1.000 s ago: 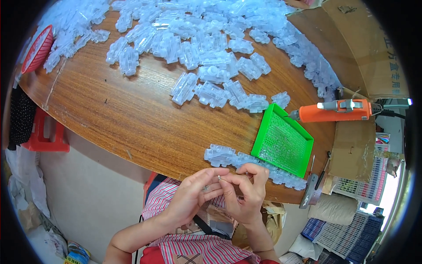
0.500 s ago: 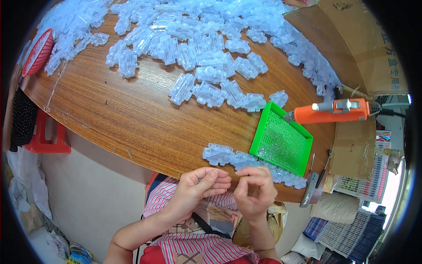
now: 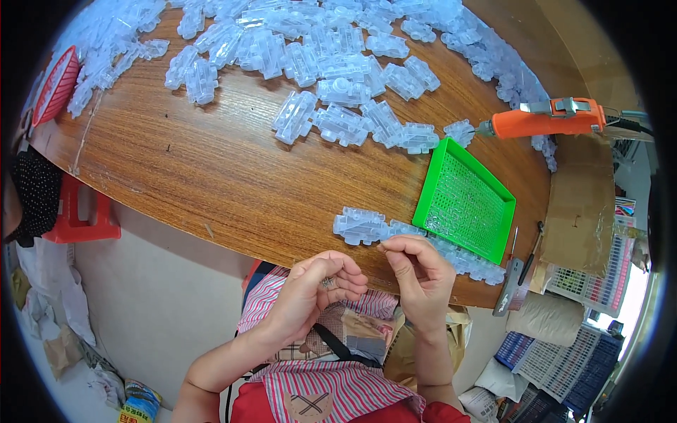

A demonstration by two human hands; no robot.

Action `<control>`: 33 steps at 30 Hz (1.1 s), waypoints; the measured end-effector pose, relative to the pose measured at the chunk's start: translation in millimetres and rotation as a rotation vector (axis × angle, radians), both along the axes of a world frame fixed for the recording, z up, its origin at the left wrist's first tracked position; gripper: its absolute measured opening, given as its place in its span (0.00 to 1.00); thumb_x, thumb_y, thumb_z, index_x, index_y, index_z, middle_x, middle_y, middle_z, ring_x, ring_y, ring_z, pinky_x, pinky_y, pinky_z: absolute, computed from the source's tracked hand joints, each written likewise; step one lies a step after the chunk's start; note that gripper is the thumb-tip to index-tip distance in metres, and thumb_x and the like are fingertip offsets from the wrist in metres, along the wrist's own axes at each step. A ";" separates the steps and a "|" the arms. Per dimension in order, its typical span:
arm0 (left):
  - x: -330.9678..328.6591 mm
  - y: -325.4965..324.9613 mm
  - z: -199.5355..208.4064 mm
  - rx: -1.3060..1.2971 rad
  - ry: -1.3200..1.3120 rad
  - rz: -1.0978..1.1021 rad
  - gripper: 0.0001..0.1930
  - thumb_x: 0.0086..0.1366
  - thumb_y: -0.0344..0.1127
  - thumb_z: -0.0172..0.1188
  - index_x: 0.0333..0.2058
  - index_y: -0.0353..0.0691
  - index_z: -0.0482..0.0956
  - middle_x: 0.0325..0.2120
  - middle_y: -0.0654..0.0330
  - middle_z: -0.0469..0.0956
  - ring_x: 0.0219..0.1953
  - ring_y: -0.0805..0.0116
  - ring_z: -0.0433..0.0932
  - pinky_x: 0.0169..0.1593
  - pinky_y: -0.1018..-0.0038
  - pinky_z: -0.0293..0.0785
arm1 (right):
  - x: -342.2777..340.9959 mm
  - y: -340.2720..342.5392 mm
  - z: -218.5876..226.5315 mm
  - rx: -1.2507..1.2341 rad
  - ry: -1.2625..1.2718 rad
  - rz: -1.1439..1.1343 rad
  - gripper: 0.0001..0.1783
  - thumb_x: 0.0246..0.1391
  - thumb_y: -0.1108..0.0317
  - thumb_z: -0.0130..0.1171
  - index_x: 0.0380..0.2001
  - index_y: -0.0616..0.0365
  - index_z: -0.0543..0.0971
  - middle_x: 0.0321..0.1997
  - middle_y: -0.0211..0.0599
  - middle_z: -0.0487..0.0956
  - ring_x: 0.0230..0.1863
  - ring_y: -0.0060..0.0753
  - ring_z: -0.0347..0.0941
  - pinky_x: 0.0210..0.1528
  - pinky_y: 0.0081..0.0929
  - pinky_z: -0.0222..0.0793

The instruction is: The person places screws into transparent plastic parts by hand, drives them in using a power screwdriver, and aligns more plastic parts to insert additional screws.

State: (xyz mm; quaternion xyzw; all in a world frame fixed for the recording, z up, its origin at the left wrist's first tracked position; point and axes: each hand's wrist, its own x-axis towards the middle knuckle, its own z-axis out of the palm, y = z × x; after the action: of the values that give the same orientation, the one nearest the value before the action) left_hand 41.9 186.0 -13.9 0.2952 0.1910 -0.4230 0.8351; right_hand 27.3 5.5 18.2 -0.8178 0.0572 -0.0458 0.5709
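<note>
My left hand [image 3: 310,287] is cupped, its fingers curled around small shiny metal pieces [image 3: 326,282] that look like screws. To its right, my right hand [image 3: 423,278] pinches thumb and forefinger together; whatever the tips hold is too small to make out. Just beyond the pinch lies a row of clear plastic housings [image 3: 360,225] along the table's near edge. A green perforated tray [image 3: 422,215] with tiny shiny bits in it rests beside that row. Over the tray's far side hangs an orange electric screwdriver [image 3: 546,124], touched by neither hand.
Many more clear plastic housings [image 3: 338,92] cover the far part of the wooden table [image 3: 211,176]. A red basket [image 3: 56,86] stands at the far left, above a red stool [image 3: 84,218]. Hand tools [image 3: 509,285] lie by the right edge, near a cardboard sheet [image 3: 582,211].
My hands have moved apart, the right one shifting right and up toward the row of housings. The left fingers have loosened, baring the metal pieces. The hanging screwdriver has swung away from the tray.
</note>
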 end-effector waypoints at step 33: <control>92.9 -214.0 -12.7 0.822 -2.045 -0.557 0.34 0.57 0.19 0.51 0.64 0.41 0.58 0.67 0.43 0.54 0.67 0.38 0.54 0.69 0.47 0.48 | -57.8 -93.4 -1.2 0.189 -0.389 -0.710 0.18 0.60 0.80 0.54 0.54 0.67 0.69 0.39 0.36 0.76 0.34 0.19 0.69 0.36 0.16 0.68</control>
State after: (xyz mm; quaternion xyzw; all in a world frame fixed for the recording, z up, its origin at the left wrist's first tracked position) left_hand 134.7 -27.9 -26.7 0.7858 -0.5281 -0.0602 0.3163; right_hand -30.5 -87.9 17.0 -0.6673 0.2307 -0.3879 0.5924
